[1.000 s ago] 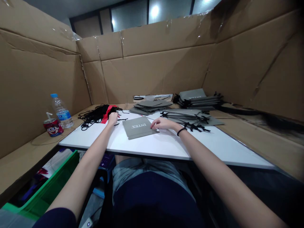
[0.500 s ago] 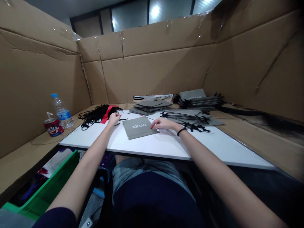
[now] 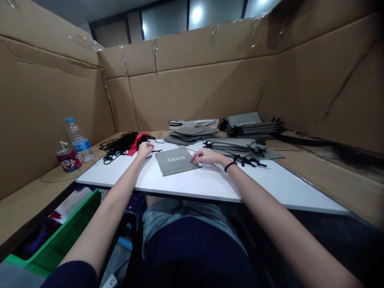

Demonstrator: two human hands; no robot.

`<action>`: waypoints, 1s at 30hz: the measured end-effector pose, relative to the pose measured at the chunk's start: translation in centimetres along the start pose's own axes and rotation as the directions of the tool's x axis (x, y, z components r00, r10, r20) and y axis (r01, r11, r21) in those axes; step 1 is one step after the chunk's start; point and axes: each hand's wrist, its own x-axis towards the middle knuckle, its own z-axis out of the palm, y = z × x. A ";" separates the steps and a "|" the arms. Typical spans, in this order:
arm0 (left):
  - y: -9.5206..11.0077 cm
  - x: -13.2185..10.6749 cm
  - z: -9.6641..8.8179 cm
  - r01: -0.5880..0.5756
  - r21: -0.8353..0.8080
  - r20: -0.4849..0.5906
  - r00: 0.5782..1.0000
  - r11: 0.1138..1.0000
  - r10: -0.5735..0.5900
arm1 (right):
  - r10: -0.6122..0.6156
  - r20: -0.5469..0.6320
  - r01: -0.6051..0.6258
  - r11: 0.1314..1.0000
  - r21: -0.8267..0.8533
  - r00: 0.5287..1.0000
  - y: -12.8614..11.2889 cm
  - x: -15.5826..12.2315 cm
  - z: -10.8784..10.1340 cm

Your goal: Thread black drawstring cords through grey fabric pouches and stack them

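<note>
A flat grey pouch (image 3: 172, 165) printed INTEX lies on the white board in front of me, its lettering upside down from my side. My right hand (image 3: 204, 156), with a black band at the wrist, pinches the pouch's right edge. Off to the left, the fingers of my left hand (image 3: 145, 149) are closed at the near end of a bundle of black cords (image 3: 120, 146) wrapped with a red strip (image 3: 134, 147). Cord ends show beside those fingers; the fingertips themselves are partly hidden.
Behind the pouch sits a stack of grey pouches (image 3: 189, 136). Corded pouches (image 3: 237, 146) lie to the right, with another pile (image 3: 250, 127) behind. A water bottle (image 3: 80, 143) and a drink can (image 3: 68, 161) stand left. Cardboard walls (image 3: 192, 88) surround the table; a green crate (image 3: 64, 236) is below.
</note>
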 end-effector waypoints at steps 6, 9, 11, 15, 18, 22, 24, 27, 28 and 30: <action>-0.1 0.3 0.2 -0.072 0.030 -0.010 0.997 0.997 0.073 | -0.002 0.002 0.002 1.000 -0.006 1.000 0.1 0.0 0.0; -0.2 0.3 0.2 -0.095 0.022 -0.019 0.995 0.995 0.096 | -0.001 -0.001 0.001 1.000 -0.013 1.000 0.1 0.1 0.0; -0.2 0.3 0.1 -0.109 0.005 -0.034 0.993 0.994 0.109 | 0.000 -0.004 0.000 1.000 -0.011 1.000 0.0 0.0 0.0; 0.0 0.0 -0.1 -0.144 -0.060 -0.068 0.988 0.988 0.140 | -0.009 -0.009 0.009 1.000 0.011 1.000 -0.1 -0.1 0.0; 0.5 -0.1 -0.1 -0.151 -0.125 -0.057 0.988 0.981 0.145 | 0.002 -0.066 -0.002 1.000 -0.005 0.998 -0.2 0.0 0.3; 1.1 -0.3 -0.1 -0.151 -0.222 0.008 0.988 0.963 0.156 | -0.033 -0.238 0.011 0.996 -0.092 0.971 -1.7 1.5 1.7; 1.3 -0.4 -0.1 -0.150 -0.257 0.040 0.985 0.955 0.165 | -0.065 -0.256 0.034 0.992 -0.122 0.964 -3.3 3.1 2.7; 1.5 -0.6 -0.1 -0.153 -0.288 0.081 0.980 0.945 0.183 | -0.089 -0.263 0.048 0.986 -0.160 0.961 -6.2 6.1 4.5; 1.5 -0.7 -0.1 -0.157 -0.294 0.092 0.977 0.943 0.191 | -0.090 -0.261 0.044 0.983 -0.175 0.961 -7.1 7.1 5.1; 1.7 -0.8 0.0 -0.172 -0.295 0.100 0.973 0.940 0.210 | -0.107 -0.264 0.050 0.975 -0.216 0.958 -8.9 9.0 6.3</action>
